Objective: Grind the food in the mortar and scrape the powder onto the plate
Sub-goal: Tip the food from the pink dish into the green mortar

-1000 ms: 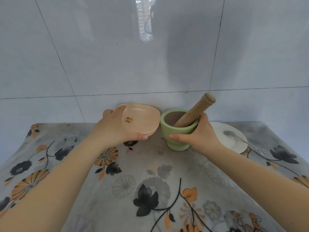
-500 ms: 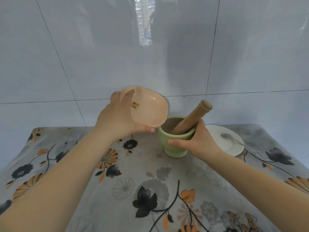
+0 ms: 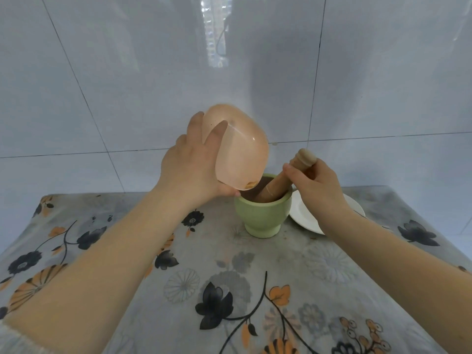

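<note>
A green mortar (image 3: 263, 217) stands on the flowered tablecloth near the wall. My left hand (image 3: 194, 167) grips a pink bowl (image 3: 242, 154), tipped steeply over the mortar's left rim. A small yellow-brown piece of food (image 3: 250, 184) lies at the bowl's lowest edge, just above the mortar's mouth. A wooden pestle (image 3: 286, 177) leans in the mortar toward the right, and my right hand (image 3: 315, 186) is closed around its upper shaft. A white plate (image 3: 305, 215) lies right of the mortar, partly hidden by my right wrist.
The table (image 3: 229, 277) carries a grey cloth with black and orange flowers. A glossy tiled wall (image 3: 153, 72) rises directly behind the mortar. The table's right edge runs close to the plate.
My left hand lifted the pink bowl and tilted it over the mortar; the food slid to its lower edge. My right hand moved from the mortar's side up to the pestle.
</note>
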